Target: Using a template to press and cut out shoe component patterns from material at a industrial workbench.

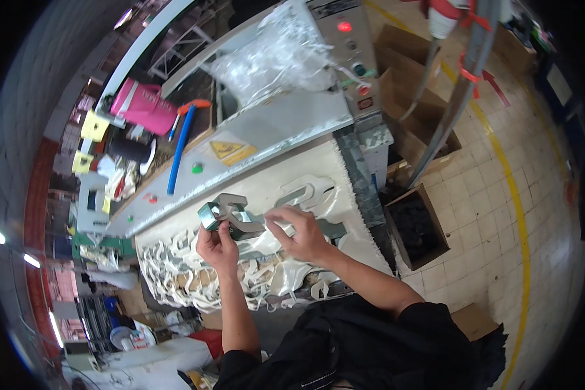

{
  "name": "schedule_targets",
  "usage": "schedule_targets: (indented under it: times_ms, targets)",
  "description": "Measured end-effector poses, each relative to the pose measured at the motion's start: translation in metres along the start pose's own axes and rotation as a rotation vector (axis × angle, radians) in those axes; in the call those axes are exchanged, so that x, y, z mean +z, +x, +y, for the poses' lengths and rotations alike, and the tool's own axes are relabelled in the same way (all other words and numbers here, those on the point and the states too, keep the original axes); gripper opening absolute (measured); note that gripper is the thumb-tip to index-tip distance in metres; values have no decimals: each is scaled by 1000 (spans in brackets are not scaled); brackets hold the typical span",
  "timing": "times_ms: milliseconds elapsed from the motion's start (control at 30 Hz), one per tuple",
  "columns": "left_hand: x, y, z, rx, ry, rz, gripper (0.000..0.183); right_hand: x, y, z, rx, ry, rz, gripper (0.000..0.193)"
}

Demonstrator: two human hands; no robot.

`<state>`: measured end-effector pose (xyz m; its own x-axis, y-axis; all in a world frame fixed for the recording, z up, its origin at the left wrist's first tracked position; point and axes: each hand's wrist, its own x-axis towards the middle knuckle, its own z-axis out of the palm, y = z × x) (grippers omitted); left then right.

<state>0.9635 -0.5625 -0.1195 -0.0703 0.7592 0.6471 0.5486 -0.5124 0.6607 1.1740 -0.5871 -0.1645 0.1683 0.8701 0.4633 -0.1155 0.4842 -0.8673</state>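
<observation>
My left hand is closed on a metal cutting die with bent, hook-shaped walls and a greenish, shiny side. It holds the die above the work surface, thumb on the near side. Just right of the die, my right hand has its thumb and forefinger curled toward each other, tips near the die's right end. Anything between those fingertips is too small to make out. Below both hands lies a sheet of pale material with curved cut-outs, and pale curved scraps heap up at the left and near side.
Behind the sheet runs a machine beam with a control panel at its right end. A blue rod leans by a pink jug. Clear plastic bags lie on top. Cardboard boxes stand on the floor at right.
</observation>
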Motion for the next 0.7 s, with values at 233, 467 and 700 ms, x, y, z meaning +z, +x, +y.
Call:
schedule_targets:
  times_ms: [233, 467, 700]
  targets:
    - [-54, -52, 33, -17, 154, -172, 21, 68, -31, -21, 431, 295, -205, 28]
    - [-102, -88, -8, -55, 39, -365, 23, 102, -70, 1, 458, 114, -347, 31]
    - [-158, -105, -66, -35, -142, -447, 15, 159, -94, 5, 552, -278, -275, 15]
